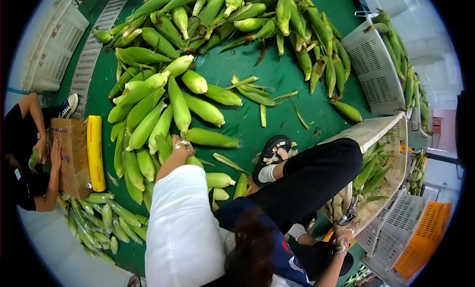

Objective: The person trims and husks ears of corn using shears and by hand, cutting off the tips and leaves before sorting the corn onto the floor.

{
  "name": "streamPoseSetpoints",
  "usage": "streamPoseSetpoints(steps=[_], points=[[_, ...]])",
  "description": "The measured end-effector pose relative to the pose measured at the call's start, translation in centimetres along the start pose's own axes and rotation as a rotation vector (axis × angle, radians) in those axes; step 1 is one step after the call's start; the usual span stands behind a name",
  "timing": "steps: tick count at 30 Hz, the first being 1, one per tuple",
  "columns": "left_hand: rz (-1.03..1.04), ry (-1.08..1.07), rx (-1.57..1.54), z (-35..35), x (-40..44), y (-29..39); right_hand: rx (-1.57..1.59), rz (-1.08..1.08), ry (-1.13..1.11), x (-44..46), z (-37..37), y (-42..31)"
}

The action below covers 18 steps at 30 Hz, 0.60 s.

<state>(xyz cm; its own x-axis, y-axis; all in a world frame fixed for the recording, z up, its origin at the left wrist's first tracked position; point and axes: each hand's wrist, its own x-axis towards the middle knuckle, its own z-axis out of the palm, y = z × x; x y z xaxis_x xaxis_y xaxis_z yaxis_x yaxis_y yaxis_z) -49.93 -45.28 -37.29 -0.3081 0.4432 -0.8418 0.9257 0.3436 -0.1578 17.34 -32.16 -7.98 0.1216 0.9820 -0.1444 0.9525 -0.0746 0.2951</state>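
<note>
In the head view, a green ear of corn (213, 138) lies over the floor at centre, its left end touching the person's left hand (183, 146); whether the fingers grip it cannot be told. A pile of corn (143, 119) surrounds that hand on the left. The hands are well apart: the right hand (345, 235), lower right, is beside a crate (376, 128) of husks, at a small metal tool (347, 217), grip unclear.
</note>
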Motion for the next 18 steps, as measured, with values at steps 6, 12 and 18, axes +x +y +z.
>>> streamPoseSetpoints(steps=[6, 12, 18], points=[[-0.078, 0.138, -0.059, -2.5, -4.2, -1.3, 0.236, 0.106, 0.009, 2.4, -1.9, -3.4], [-0.102, 0.624, -0.217, 1.8, -2.7, -2.0, 0.213, -0.065, 0.25, 6.4, 3.6, -3.9], [0.038, 0.787, -0.66, -0.6, -10.0, 5.4, 0.217, -0.224, 0.658, 7.1, 3.1, -7.5]])
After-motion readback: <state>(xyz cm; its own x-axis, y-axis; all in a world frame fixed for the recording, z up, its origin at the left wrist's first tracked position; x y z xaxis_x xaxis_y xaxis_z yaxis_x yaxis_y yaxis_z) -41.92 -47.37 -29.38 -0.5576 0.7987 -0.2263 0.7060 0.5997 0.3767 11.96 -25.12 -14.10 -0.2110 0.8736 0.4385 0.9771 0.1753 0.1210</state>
